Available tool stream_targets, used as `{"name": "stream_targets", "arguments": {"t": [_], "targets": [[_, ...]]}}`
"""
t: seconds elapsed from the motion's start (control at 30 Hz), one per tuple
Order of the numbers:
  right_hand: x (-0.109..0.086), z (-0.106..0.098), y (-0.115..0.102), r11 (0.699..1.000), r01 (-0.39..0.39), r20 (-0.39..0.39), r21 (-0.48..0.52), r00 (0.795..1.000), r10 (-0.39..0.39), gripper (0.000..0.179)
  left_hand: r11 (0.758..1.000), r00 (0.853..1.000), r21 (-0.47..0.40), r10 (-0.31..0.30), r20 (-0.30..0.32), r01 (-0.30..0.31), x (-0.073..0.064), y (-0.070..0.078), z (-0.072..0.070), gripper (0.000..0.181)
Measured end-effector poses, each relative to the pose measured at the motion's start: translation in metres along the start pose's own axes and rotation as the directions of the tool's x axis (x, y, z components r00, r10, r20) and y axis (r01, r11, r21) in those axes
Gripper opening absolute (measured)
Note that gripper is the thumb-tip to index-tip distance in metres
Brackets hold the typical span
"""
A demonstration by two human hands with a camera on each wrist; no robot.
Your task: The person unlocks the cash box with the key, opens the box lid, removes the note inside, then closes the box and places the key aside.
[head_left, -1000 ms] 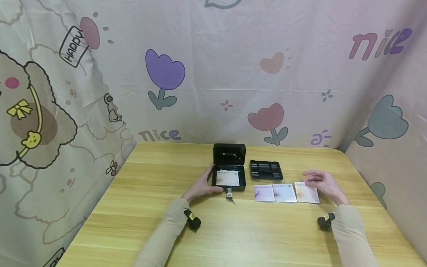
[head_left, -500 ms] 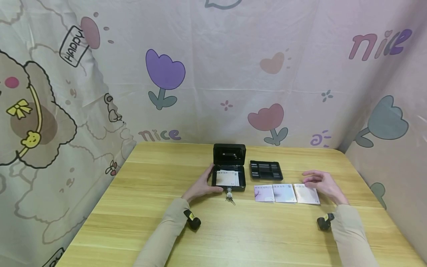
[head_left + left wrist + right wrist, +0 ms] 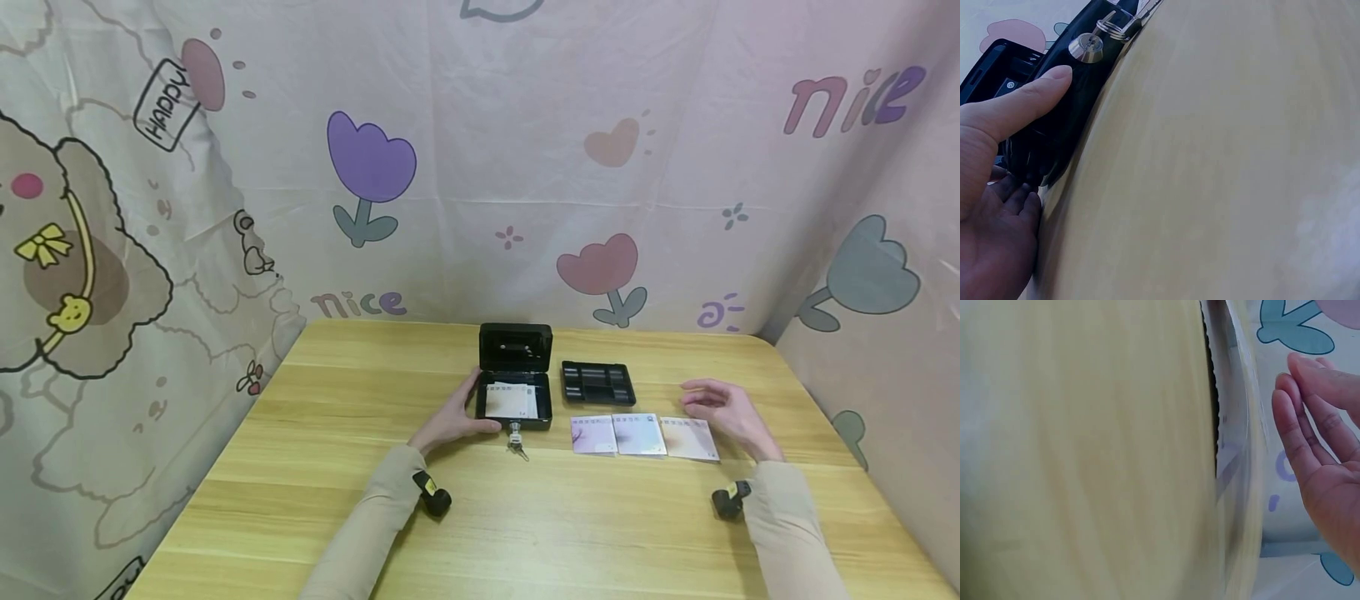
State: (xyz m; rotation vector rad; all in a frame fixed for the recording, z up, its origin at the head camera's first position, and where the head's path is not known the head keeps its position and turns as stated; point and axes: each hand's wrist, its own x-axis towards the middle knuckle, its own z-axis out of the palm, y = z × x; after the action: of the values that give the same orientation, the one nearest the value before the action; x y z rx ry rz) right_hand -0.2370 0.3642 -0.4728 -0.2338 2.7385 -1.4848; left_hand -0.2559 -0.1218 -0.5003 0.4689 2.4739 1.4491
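Note:
A black cash box [image 3: 514, 423] stands on the table with its lid [image 3: 516, 347] raised and pale banknotes [image 3: 507, 401] inside. My left hand [image 3: 450, 423] grips the box's left side. In the left wrist view the thumb [image 3: 1054, 87] presses its front near the lock [image 3: 1087, 48], fingers against the side. To the right lie purple banknotes [image 3: 593, 435], blue banknotes [image 3: 639, 435] and beige banknotes [image 3: 690, 439] in a row. Just over the beige ones hovers my right hand [image 3: 731, 414], fingers loosely bent, nothing between them; the right wrist view shows it apart from the notes.
A black compartment tray [image 3: 598, 383] lies right of the box, behind the banknotes. Keys [image 3: 517, 450] hang from the lock at the box's front. A patterned cloth [image 3: 465, 167] rises behind the wooden table [image 3: 570, 525].
The beige banknotes have been straightened beside the blue ones, and my right hand has come up off them slightly. My left hand stays on the cash box.

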Motion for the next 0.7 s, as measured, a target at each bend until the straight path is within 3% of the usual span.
{"name": "stream_targets", "arguments": {"t": [0.27, 0.7], "targets": [[0.000, 0.005, -0.011, 1.000, 0.008, -0.028, -0.002, 1.000, -0.008, 0.046, 1.000, 1.000, 0.015, 0.002, -0.002, -0.002, 0.000, -0.001, 0.000, 0.119], [0.002, 0.016, -0.026, 0.996, 0.045, 0.023, 0.079, 0.999, -0.047, 0.049, 1.000, 1.000, -0.008, 0.018, 0.001, -0.018, 0.001, -0.002, 0.000, 0.120]]}}
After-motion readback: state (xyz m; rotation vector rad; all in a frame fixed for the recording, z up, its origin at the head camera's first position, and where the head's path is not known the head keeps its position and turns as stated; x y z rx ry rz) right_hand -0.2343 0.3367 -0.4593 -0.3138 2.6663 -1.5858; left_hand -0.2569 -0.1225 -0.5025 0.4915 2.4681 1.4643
